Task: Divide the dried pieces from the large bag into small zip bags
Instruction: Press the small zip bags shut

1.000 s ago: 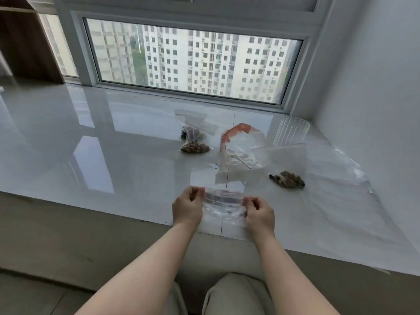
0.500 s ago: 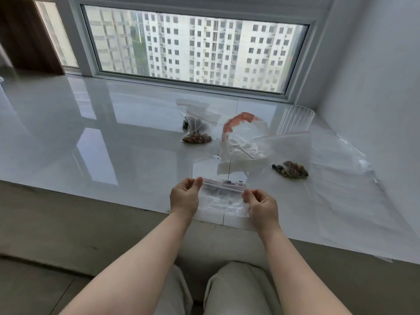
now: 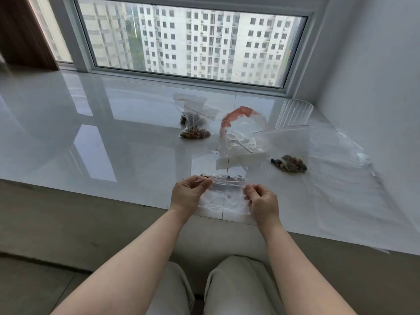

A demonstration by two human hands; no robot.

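Glossy white sill (image 3: 95, 142) runs under wide window (image 3: 188, 42). Pale high-rise blocks (image 3: 204, 44) fill glass. Dark wood panel (image 3: 25, 32) stands left of window. Ribbed clear cup (image 3: 295, 113) sits below window's right corner. White wall (image 3: 375, 64) rises right of window.

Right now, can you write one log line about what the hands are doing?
left hand: pinches small bag top | right hand: pinches same top | large bag: lying behind
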